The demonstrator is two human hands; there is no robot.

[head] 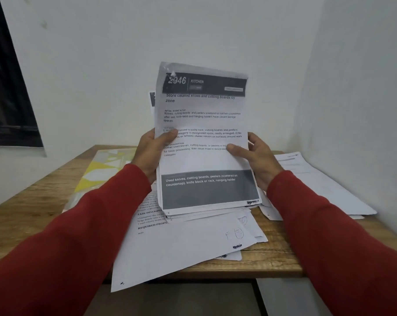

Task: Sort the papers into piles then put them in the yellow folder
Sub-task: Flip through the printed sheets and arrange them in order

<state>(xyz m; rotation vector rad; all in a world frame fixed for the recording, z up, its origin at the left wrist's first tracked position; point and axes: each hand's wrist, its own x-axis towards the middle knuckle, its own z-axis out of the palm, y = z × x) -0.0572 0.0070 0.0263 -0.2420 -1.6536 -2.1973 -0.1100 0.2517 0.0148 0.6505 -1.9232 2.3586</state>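
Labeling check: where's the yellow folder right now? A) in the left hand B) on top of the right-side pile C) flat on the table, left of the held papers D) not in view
C: the yellow folder lies flat on the table, left of the stack of papers that both hands hold up.

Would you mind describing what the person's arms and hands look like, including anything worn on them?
Both arms are covered by long red sleeves of a plain knit-looking fabric, ending at the wrists. The left hand and right hand are bare: no gloves, and no rings, watch or bracelet show. No markings or logos are visible on the sleeves.
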